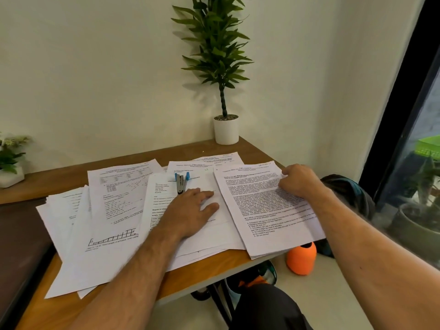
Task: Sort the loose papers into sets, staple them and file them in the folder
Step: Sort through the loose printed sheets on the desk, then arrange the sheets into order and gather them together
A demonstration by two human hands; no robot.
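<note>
Wooden table, centre frame: loose papers lay spread and overlapping across it. Blue stapler sat on the sheets at centre. Left hand rested flat, fingers straight, on a middle sheet just below the stapler. Right hand, centre right, gripped the right edge of a printed stack, fingers curled. White-potted plant stood at the upper centre table corner. Orange object sat on the floor, lower right.

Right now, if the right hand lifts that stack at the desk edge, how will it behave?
The stack will probably droop: thin sheets, with the right hand gripping one edge only. Its near corner overhangs the desk, so sheets may well slide apart.
</note>
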